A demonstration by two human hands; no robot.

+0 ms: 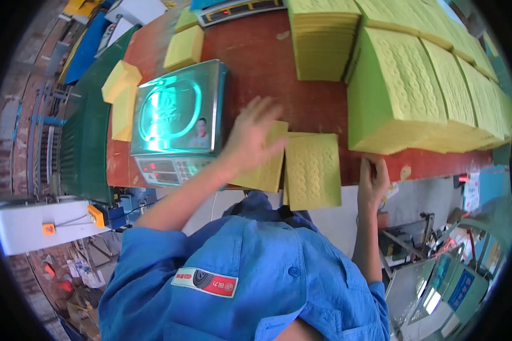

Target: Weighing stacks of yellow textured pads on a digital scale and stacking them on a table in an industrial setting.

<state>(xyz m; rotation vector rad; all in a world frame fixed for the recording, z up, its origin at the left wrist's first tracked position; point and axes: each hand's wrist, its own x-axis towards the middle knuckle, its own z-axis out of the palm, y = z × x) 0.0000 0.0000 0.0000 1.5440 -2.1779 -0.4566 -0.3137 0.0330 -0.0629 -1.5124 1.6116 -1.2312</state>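
Note:
My left hand [255, 136] is over the table beside the scale, its fingers spread and blurred, with nothing seen in its grasp. Under and beside it lies a stack of yellow paper sheets [272, 165], partly covered by the hand. Another yellow stack, embossed with rows of rings [313, 170], lies to its right and juts past the table's near edge. My right hand [374, 181] is at that edge, below the big yellow stacks, with fingers curled together; whether they pinch anything is hidden. A digital scale [213, 108] with a shiny, bare plate glows green on the left.
Tall stacks of embossed yellow paper [404, 85] fill the right of the red table [256, 57]; another tall stack [327, 45] stands behind. Folded yellow paper [122, 102] lies left of the scale, a small stack [185, 46] beyond it. A second scale [242, 12] is at the far edge.

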